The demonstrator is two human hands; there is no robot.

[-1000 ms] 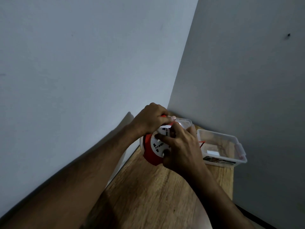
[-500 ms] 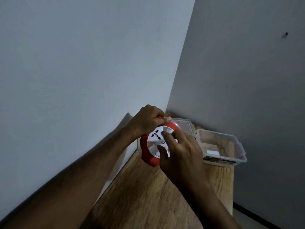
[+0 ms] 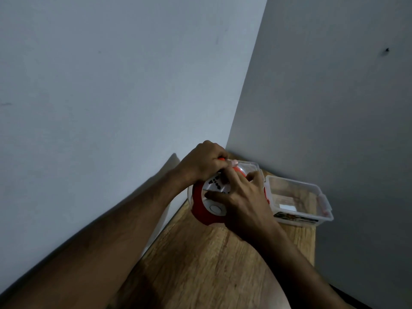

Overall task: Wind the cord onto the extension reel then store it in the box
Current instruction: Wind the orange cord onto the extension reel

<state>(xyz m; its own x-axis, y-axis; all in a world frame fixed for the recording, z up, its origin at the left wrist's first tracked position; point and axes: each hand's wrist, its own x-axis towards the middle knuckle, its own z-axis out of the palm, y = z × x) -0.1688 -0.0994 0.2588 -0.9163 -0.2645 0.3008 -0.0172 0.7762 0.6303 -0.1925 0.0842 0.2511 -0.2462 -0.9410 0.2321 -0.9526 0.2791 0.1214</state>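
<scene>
A round red extension reel (image 3: 200,208) with a white socket face stands tilted on the wooden table (image 3: 200,264) near the wall corner. My left hand (image 3: 202,162) grips the reel's red handle at the top. My right hand (image 3: 243,197) lies over the white face, fingers spread on it and pressing against the hub. A clear plastic box (image 3: 298,197) with red clips sits open just right of the reel, against the wall; a white label lies inside it. A short bit of red cord shows by my right hand's far edge; the remainder is hidden.
Two grey walls meet in a corner right behind the reel. The clear lid (image 3: 249,167) of the box lies behind the reel. The table's right edge (image 3: 314,246) drops off below the box.
The white face of the reel has turned under my right hand, whose fingers have shifted round it. My left hand has kept its hold on the handle.
</scene>
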